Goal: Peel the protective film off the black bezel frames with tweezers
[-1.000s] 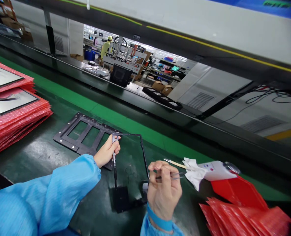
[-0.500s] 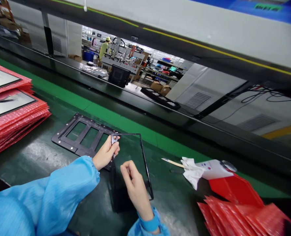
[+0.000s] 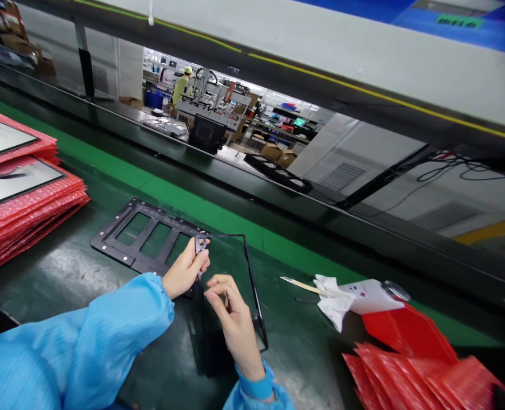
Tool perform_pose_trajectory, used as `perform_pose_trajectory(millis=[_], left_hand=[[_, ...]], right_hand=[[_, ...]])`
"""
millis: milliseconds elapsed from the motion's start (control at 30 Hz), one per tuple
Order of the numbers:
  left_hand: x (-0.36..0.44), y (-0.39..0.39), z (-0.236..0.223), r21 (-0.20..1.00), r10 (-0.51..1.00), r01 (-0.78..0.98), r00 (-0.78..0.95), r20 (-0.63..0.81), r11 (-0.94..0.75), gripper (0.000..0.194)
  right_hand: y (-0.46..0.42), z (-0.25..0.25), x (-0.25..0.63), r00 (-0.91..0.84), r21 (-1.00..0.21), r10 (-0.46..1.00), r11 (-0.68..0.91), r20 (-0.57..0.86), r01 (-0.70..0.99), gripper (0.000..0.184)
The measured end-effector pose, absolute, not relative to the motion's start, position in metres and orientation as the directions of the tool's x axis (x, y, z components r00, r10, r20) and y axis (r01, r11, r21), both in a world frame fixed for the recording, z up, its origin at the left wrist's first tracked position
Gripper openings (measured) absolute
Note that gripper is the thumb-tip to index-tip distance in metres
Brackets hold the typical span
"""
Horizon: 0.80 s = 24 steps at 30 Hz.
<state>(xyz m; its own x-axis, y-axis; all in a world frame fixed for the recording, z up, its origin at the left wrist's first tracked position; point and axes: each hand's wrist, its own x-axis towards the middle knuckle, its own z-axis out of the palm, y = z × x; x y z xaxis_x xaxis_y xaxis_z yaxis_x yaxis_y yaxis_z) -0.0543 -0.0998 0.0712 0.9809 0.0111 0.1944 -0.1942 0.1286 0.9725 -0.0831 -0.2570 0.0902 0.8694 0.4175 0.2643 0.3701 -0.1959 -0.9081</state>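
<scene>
My left hand [image 3: 186, 270] grips a thin black rectangular frame [image 3: 254, 290] by its left side, fingers and thumb closed round the edge. The frame is tilted up above the dark green bench, its middle showing as see-through or open. My right hand [image 3: 237, 324] is at the lower part of the frame, close to its left side. Its thumb and fingertips are curled into a pinch; whatever may be between them is too small to make out. Behind my left hand a black plate with rectangular cut-outs [image 3: 107, 242] lies flat on the bench, partly covered by that hand.
A stack of red bubble bags [image 3: 34, 222] with screen-like panels on top stands at left. On the right lie a craft knife [image 3: 306, 285], a white cloth [image 3: 336, 313], a white bottle [image 3: 365, 296] and more red bubble bags [image 3: 423, 376]. A person [image 3: 180, 88] stands far behind.
My right hand has shifted slightly left and up, nearer the frame's left side, its pinch a little changed. The frame has turned slightly; my left hand keeps its grip.
</scene>
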Motion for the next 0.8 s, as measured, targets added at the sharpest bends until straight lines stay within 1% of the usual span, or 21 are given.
perform_pose_trajectory(millis=[100, 167, 300, 467, 667, 733, 800], left_hand=[[-0.056, -0.101, 0.071, 0.973, 0.016, -0.216, 0.976, 0.216, 0.077, 0.042], [-0.057, -0.102, 0.071, 0.973, 0.011, -0.221, 0.975, 0.221, 0.069, 0.040], [-0.057, -0.102, 0.071, 0.971, 0.022, -0.234, 0.972, 0.233, 0.058, 0.038], [-0.054, -0.100, 0.068, 0.970, 0.068, -0.239, 0.970, 0.235, 0.052, 0.036], [-0.056, -0.103, 0.068, 0.961, 0.075, -0.277, 0.959, 0.275, 0.011, 0.037], [-0.059, -0.105, 0.069, 0.959, 0.062, -0.285, 0.957, 0.284, 0.002, 0.038], [-0.061, -0.108, 0.070, 0.959, 0.041, -0.284, 0.958, 0.283, 0.012, 0.038]], right_hand=[[-0.254, 0.088, -0.086, 0.881, -0.952, 0.409, -0.086, 0.236, 0.294, 0.022], [-0.252, 0.088, -0.089, 0.893, -0.963, 0.391, -0.052, 0.223, 0.263, 0.019], [-0.250, 0.089, -0.092, 0.904, -0.964, 0.365, -0.057, 0.221, 0.259, 0.018], [-0.251, 0.094, -0.095, 0.893, -0.967, 0.399, -0.049, 0.211, 0.250, 0.018], [-0.253, 0.094, -0.096, 0.873, -0.956, 0.409, -0.008, 0.266, 0.294, 0.019], [-0.256, 0.091, -0.094, 0.882, -0.953, 0.378, 0.001, 0.280, 0.301, 0.019], [-0.258, 0.086, -0.090, 0.909, -0.959, 0.313, 0.019, 0.274, 0.282, 0.019]])
